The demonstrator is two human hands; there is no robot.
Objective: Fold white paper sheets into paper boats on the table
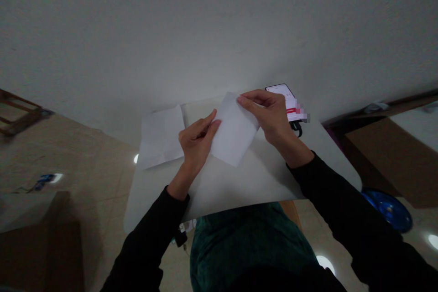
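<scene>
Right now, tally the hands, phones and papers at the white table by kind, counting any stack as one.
Left hand and right hand: 2 hands
Phone: 1
Held paper and paper lying at left: 2 papers
Total: 5

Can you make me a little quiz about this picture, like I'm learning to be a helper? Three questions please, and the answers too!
1. True or false: the left hand and the right hand are touching the same piece of paper.

2. Pick one. Which thing by the right hand has a lit screen?
A) a clock
B) a phone
C) a television

3. Fill in the missing word: the other paper lies on the white table, nearer to the ____ hand.

Key:
1. True
2. B
3. left
</scene>
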